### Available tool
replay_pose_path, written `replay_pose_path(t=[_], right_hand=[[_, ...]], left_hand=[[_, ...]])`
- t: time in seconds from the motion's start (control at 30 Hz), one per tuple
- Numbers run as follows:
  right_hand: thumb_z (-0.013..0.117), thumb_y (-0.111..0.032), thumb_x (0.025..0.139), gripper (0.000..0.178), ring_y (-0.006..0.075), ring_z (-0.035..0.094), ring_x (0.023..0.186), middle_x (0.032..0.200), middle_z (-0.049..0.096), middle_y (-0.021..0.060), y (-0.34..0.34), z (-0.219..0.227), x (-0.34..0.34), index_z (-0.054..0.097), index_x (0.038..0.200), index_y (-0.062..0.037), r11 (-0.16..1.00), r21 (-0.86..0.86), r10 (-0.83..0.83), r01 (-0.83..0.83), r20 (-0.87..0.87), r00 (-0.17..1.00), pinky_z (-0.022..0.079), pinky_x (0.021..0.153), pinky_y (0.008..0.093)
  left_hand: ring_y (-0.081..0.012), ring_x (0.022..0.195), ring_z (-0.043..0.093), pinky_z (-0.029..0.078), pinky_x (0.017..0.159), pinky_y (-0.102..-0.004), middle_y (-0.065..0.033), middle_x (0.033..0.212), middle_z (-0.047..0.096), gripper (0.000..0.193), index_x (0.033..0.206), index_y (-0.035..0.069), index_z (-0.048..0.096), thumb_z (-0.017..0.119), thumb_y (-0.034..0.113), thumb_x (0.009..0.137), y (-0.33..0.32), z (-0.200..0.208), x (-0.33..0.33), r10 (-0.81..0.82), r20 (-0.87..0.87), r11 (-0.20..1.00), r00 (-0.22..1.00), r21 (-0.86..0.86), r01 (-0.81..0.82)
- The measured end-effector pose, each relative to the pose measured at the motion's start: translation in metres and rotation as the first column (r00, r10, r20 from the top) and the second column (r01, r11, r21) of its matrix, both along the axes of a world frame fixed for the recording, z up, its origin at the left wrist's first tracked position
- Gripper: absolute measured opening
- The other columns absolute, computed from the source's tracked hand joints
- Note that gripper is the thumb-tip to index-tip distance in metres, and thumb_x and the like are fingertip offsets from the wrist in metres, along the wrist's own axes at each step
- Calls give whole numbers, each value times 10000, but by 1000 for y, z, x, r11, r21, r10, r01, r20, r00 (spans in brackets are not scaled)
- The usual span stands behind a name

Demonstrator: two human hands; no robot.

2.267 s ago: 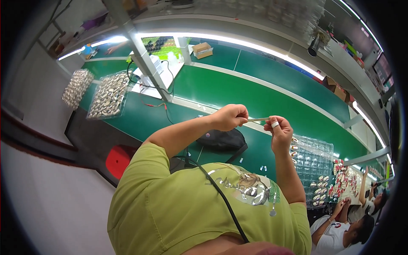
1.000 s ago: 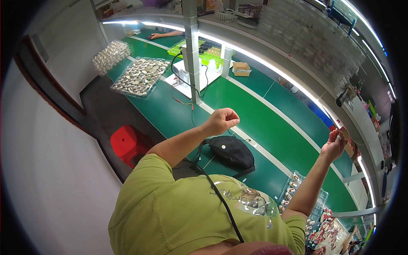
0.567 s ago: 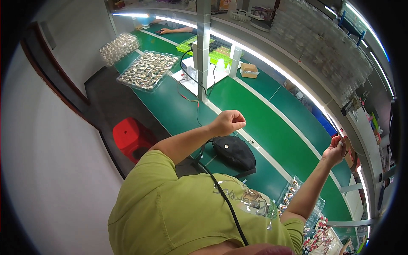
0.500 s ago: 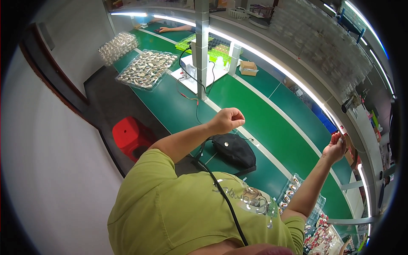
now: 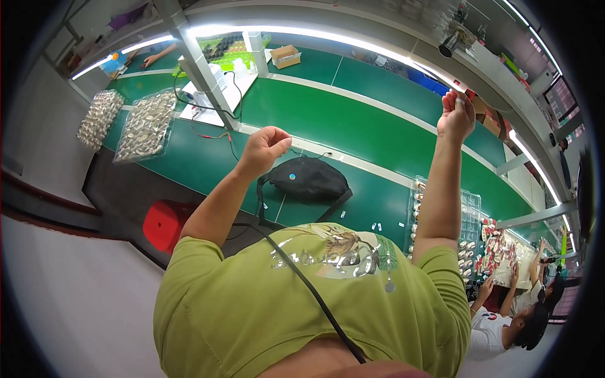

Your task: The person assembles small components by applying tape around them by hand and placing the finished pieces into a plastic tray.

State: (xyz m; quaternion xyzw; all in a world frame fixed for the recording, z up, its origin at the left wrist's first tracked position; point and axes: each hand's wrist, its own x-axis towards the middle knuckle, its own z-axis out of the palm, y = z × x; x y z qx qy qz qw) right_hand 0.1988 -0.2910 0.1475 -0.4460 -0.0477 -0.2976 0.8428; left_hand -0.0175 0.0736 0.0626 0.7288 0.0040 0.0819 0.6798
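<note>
Green workbench (image 5: 372,135) spans the room below a light strip (image 5: 271,29); the black bag (image 5: 312,179) lying on it is the reference for all positions. Expect the bag to handle as a soft, fairly light item that sags when lifted: its fabric looks pliable and unlikely to slip, but its contents are hidden, so weight is unconfirmed. Suitable holding points are the strap (image 5: 338,208) at its right end or the gathered top edge. Left hand (image 5: 266,151): above the bag's left end, thumb and forefinger brought together; contact with the bag cannot be confirmed. Right hand (image 5: 457,118): raised well to the right of and beyond the bag, fingers curled closed. No held item can be made out in either hand. Clear tray (image 5: 469,208): right of the bag
</note>
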Motion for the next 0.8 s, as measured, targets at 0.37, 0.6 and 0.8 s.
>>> replay_pose_path(t=[0.37, 0.6, 0.8], right_hand=[[532, 13, 878, 109, 193, 676, 675, 812, 671, 142, 24, 7, -1, 600, 957, 40, 997, -65, -35, 32, -40, 999, 578, 603, 265], [602, -170, 877, 137, 146, 675, 614, 725, 689, 54, 27, 2, 4, 670, 855, -54, 670, -644, -381, 369, 129, 916, 525, 568, 263], [607, -282, 877, 194, 281, 656, 646, 743, 678, 102, 26, 15, 6, 646, 811, -104, -37, -821, -467, 570, 518, 716, 513, 580, 385]], left_hand=[[-65, 695, 548, 464, 633, -201, -5, 797, 609, 100, 930, 8, 617, 640, 84, 870, -3, -2, -6, -3, -45, 1000, 999, 11, 3], [-61, 699, 547, 463, 637, -201, -1, 804, 609, 100, 930, 10, 616, 643, 83, 867, -6, -4, -3, -22, -60, 999, 998, 36, 24], [-69, 740, 576, 461, 653, -213, -14, 843, 643, 107, 960, 30, 620, 623, 112, 891, -5, -11, 0, -66, -77, 996, 995, 53, 70]])
